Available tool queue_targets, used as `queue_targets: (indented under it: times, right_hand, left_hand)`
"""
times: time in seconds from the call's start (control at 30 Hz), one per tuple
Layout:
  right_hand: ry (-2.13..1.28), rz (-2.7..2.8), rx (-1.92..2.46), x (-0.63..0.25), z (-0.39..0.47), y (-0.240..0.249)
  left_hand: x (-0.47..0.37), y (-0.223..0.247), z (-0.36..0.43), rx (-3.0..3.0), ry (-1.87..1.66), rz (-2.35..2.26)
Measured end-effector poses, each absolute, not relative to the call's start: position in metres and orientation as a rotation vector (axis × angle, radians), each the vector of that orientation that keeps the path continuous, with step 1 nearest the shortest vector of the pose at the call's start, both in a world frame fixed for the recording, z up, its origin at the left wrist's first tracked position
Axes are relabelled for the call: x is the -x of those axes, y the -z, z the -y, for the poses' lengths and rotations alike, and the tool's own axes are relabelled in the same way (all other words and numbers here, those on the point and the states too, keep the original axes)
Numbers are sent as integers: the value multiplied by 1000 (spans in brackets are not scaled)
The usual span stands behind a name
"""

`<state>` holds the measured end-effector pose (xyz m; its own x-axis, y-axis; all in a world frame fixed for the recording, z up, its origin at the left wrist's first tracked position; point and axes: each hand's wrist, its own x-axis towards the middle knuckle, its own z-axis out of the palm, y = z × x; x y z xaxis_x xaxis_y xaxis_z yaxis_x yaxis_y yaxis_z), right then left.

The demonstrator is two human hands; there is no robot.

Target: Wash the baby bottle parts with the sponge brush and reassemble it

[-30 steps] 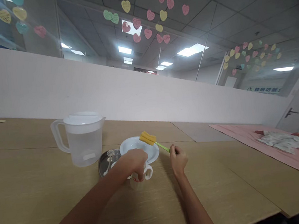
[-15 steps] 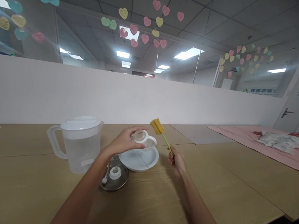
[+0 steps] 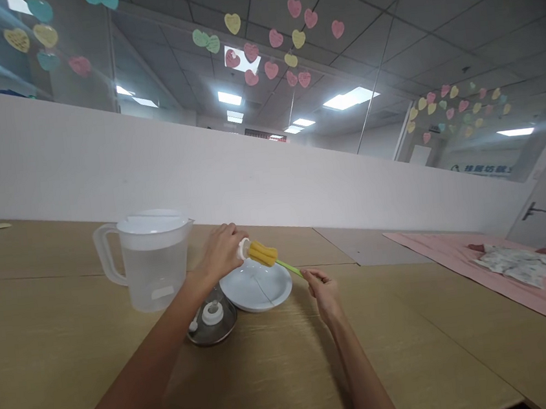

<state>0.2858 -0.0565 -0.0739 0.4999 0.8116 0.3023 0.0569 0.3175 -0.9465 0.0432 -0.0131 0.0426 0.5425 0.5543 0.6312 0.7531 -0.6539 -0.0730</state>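
My left hand (image 3: 220, 252) is closed around a baby bottle (image 3: 244, 248), tilted so its mouth faces right; most of it is hidden by the fingers. My right hand (image 3: 322, 290) grips the green handle of a sponge bottle brush (image 3: 264, 254). The brush's yellow sponge head is at the bottle's mouth; whether its tip is inside, I cannot tell. Below both lies a white bowl (image 3: 257, 291) with a dark line across its inside. Beside the bowl, under my left forearm, a metal tray (image 3: 213, 334) holds a white bottle collar (image 3: 212, 313) and a small white-tipped brush (image 3: 194, 323).
A lidded plastic pitcher (image 3: 155, 269) of clear liquid stands at the left. On the right, a pink cloth (image 3: 434, 249) bears a doll-like figure in a patterned garment (image 3: 508, 261). A white wall (image 3: 270, 179) runs behind the table (image 3: 271, 374).
My right hand has tipped the brush leftward, bringing its sponge to the bottle's mouth. My left hand has turned the bottle to face the brush. The view has shifted slightly.
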Motion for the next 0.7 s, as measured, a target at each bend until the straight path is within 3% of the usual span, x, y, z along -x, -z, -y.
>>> queue_targets:
  times: [0.17, 0.37, 0.7]
  right_hand:
    - [-517, 1054, 1199, -276, 56, 75]
    - [-645, 1086, 1137, -269, 55, 76]
    - [-766, 552, 796, -303, 55, 75]
  left_hand:
    - [-60, -30, 17, 2377, 696, 956]
    - [-82, -19, 23, 2510, 711, 815]
    - [-61, -24, 13, 2264, 645, 926]
